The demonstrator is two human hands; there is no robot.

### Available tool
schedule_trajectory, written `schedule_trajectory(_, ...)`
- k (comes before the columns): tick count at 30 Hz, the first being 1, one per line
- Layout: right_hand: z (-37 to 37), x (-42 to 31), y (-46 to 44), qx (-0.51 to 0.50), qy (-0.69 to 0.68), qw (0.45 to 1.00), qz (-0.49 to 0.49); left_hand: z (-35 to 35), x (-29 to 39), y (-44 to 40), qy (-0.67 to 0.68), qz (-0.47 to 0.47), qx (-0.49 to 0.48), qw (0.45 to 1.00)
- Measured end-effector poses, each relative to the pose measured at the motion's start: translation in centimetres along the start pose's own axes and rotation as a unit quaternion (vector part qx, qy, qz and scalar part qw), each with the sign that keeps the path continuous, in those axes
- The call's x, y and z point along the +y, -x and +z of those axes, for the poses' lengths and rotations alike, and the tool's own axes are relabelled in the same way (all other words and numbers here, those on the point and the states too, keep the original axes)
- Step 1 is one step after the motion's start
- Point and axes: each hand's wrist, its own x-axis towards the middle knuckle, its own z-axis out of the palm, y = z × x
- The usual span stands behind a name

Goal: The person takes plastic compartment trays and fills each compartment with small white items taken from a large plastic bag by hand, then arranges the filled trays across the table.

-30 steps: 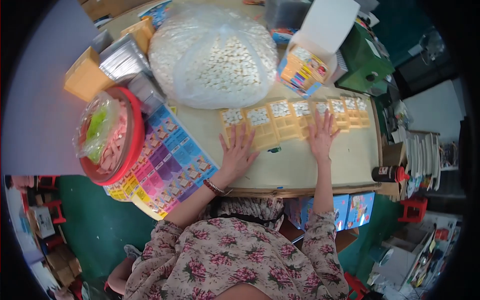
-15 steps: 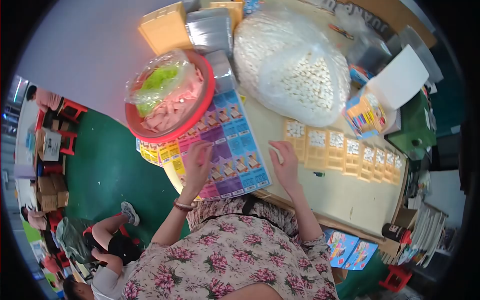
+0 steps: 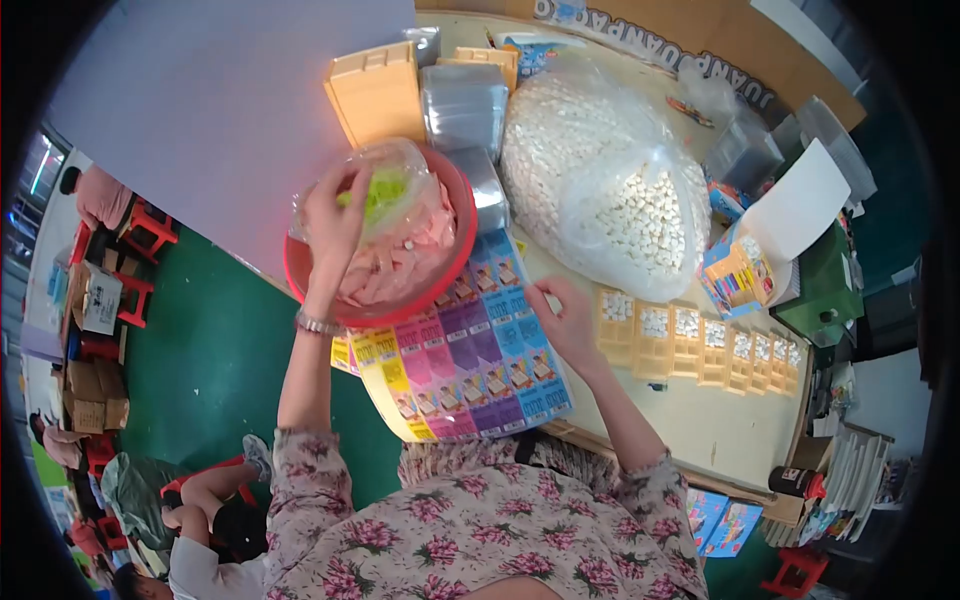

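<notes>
Over red basin, left hand

Single head view, worn cam, wide and round with dark corners. Looks from above and behind both grips, forward and steeply down. Near enough to fit both forearms whole; floral top fills bottom centre, below the grips. Left grip left of centre, right grip just right of centre. Table edge runs slanted below right grip; green floor shows left of left grip.
</notes>
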Motion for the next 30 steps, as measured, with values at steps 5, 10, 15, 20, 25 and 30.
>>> schedule_trajectory(5, -0.5, -0.5, 6.0, -0.083, -0.016, 0.988, 0.133, 2.7, -6.3, -15.6, -0.229, 0.208, 0.03, 0.951)
schedule_trajectory(10, -1.4, -1.2, 12.1, -0.073, -0.016, 0.978, 0.197, 2.6, -4.2, -22.8, -0.486, 0.13, -0.216, 0.837)
schedule_trajectory(15, -2.0, -1.6, 14.8, -0.01, -0.049, 0.961, 0.272, 2.7, -3.3, -25.4, -0.509, 0.065, -0.354, 0.782)
schedule_trajectory(20, -3.1, -0.6, 14.9, 0.005, -0.013, 0.964, 0.265, 2.5, -3.7, -26.7, -0.408, 0.058, -0.411, 0.813)
schedule_trajectory(25, -2.9, 0.2, 14.5, 0.008, -0.008, 0.969, 0.249, 2.0, -4.5, -26.6, -0.364, 0.087, -0.397, 0.838)
schedule_trajectory(30, -2.1, -0.1, 14.5, -0.04, 0.035, 0.975, 0.217, 0.9, -3.9, -27.8, -0.294, 0.089, -0.383, 0.871)
